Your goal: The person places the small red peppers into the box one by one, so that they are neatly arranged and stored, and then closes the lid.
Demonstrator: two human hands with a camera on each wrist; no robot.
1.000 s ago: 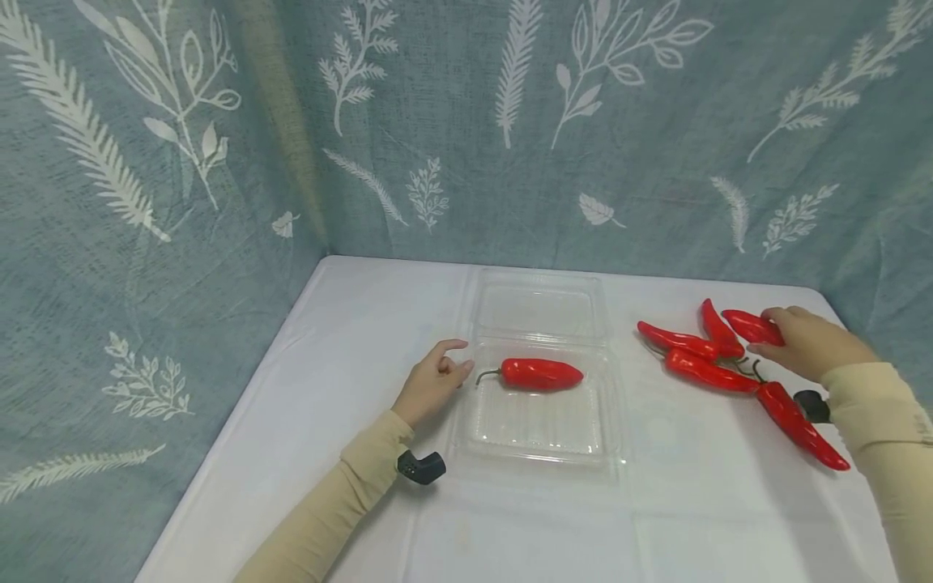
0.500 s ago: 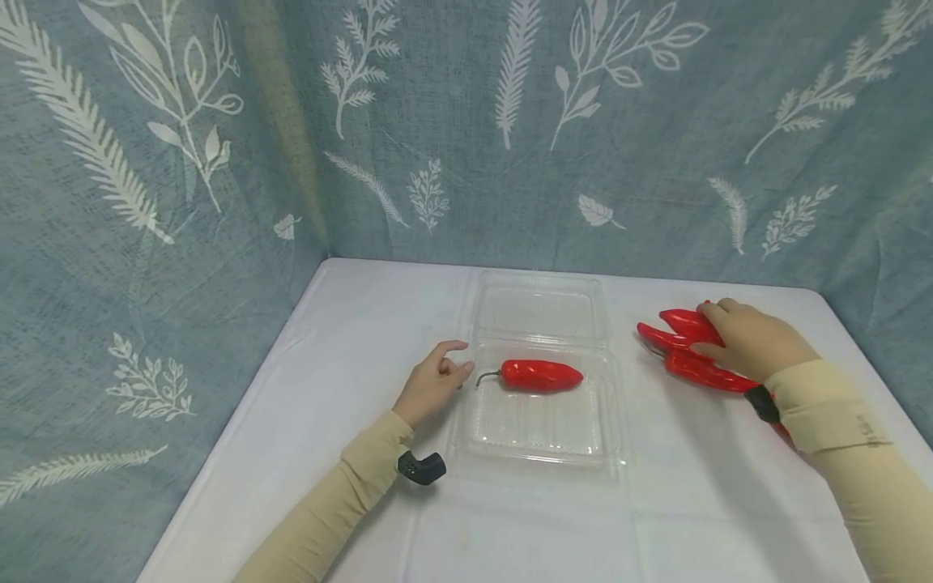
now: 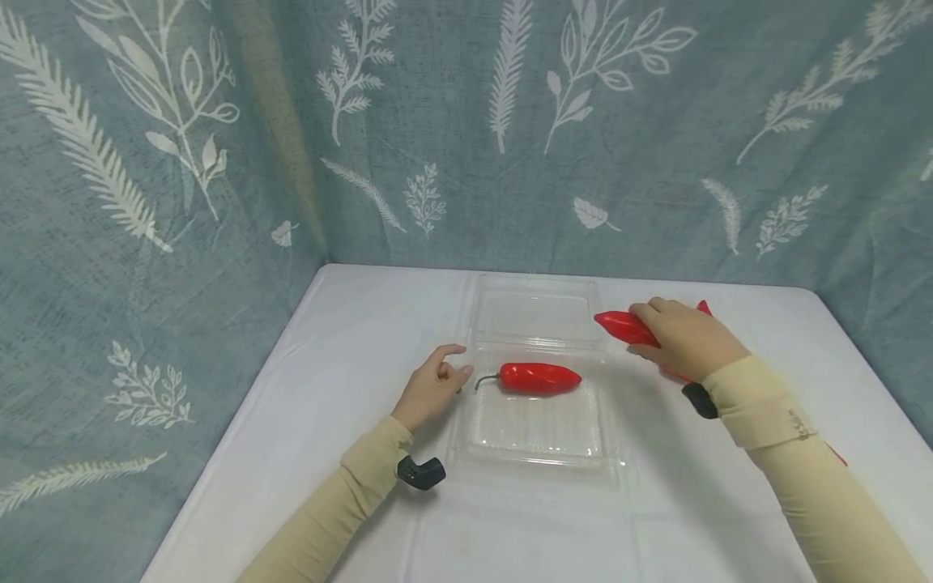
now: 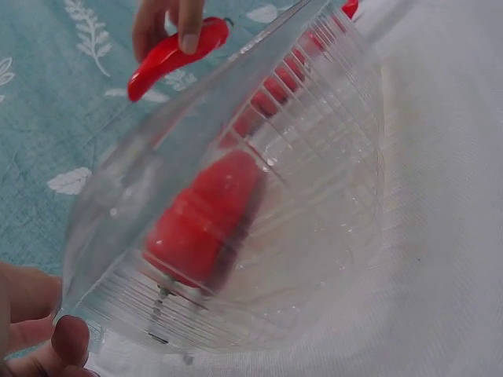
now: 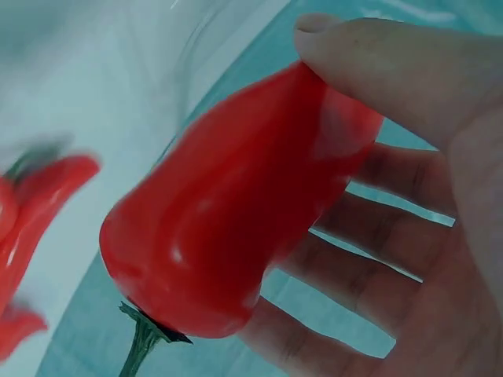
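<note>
In the head view my right hand (image 3: 685, 336) holds a red chili pepper (image 3: 623, 324) above the table, right of the clear plastic box. The right wrist view shows the thumb on one side of this pepper (image 5: 212, 212) and the fingers along the other, its green stem free. A second red pepper (image 3: 539, 378) lies in the box's base (image 3: 539, 425), stem to the left. My left hand (image 3: 430, 387) stays at the box's left edge, thumb and index finger apart. In the left wrist view its fingertips (image 4: 71, 338) are by the box's corner; contact is unclear.
Several more red peppers (image 5: 39, 212) lie on the right side of the table, mostly hidden behind my right hand and sleeve in the head view. The box's lid (image 3: 535, 309) lies open toward the back. A patterned curtain (image 3: 452, 121) hangs behind the white table (image 3: 364, 308).
My right hand has carried the pepper leftward from the far right, over the other peppers, toward the box. My left hand and the pepper in the box have stayed in place.
</note>
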